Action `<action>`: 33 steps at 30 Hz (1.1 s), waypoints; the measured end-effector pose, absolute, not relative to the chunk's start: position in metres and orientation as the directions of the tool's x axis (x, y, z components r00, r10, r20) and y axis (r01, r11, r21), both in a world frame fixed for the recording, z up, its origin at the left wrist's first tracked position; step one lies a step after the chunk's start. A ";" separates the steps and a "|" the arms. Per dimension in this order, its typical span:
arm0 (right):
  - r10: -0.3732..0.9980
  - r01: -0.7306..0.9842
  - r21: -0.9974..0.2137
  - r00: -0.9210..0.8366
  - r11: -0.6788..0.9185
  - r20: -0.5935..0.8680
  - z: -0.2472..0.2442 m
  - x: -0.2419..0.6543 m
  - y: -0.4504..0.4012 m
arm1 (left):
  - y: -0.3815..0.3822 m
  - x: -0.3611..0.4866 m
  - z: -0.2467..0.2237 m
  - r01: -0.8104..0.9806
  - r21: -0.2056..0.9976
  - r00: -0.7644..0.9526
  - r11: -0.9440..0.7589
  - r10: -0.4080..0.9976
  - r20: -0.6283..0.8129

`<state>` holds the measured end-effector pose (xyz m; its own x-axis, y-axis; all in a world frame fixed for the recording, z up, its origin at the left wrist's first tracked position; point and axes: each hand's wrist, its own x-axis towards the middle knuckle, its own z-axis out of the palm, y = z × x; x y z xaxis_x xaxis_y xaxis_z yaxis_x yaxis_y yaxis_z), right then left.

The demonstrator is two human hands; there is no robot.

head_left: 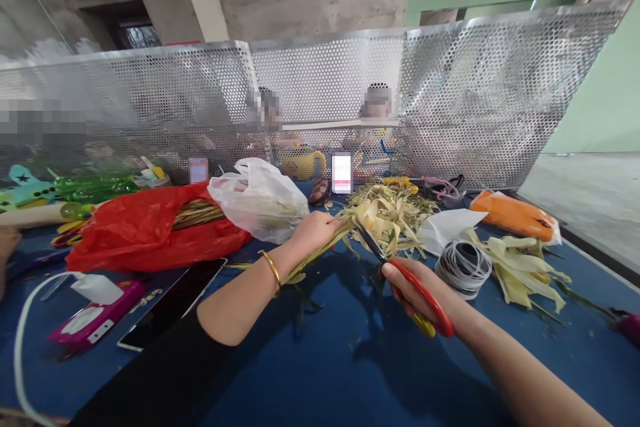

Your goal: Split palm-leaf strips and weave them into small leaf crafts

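Observation:
My left hand (316,232) is closed around a bundle of dried husk stems (327,245) at the middle of the table. Some stem ends stick out below the wrist, which wears a gold bangle. In my right hand (407,283) are scissors (423,293) with red handles, yellow on the inside. Their blades point up and left, with the tips at the pale husk pieces (370,213) at the bundle's far end. A heap of husk scraps (400,210) lies just behind the blades.
Left on the blue table (310,373) are a red bag (145,230), white bag (260,203), tablet (175,303) and purple power strip (100,317). Right are a wire spool (464,270), husks (520,267) and orange packet (517,215). Behind stands a perforated metal screen (325,73), people beyond.

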<state>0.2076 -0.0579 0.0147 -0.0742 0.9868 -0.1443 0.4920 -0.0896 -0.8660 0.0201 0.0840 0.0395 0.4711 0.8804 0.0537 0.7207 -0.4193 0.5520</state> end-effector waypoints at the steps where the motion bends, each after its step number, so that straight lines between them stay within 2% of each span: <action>1: 0.986 0.502 -0.861 -0.082 -0.082 -0.142 0.014 0.209 -0.058 | 0.084 0.019 0.039 0.705 0.567 0.481 -0.426 0.875 0.060; 8: 0.979 0.560 -0.827 -0.141 -0.046 -0.150 0.013 0.216 -0.063 | 0.084 0.020 0.038 0.709 0.575 0.399 -0.408 0.904 0.150; 11: 0.976 0.584 -0.811 -0.157 -0.033 -0.152 0.014 0.217 -0.064 | 0.081 0.022 0.042 0.676 0.643 0.333 -0.361 0.927 0.171; 16: 0.993 0.702 -0.712 -0.085 0.000 -0.084 0.020 0.215 -0.065 | 0.070 0.027 0.048 0.607 0.759 0.362 -0.236 0.932 0.001; 20: 1.000 0.757 -0.653 -0.002 -0.011 -0.019 0.021 0.214 -0.064 | 0.060 0.026 0.053 0.585 0.791 0.413 -0.181 0.905 -0.099; 33: 0.999 0.745 -0.667 -0.017 0.035 0.033 0.016 0.205 -0.064 | 0.051 0.029 0.048 0.476 0.871 0.467 -0.120 0.874 -0.134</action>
<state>0.2053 -0.0639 0.0158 -0.0174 0.9993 0.0331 0.7446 0.0350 -0.6665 0.0286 0.0515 0.0481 0.4669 0.8740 -0.1344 0.4761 -0.1204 0.8711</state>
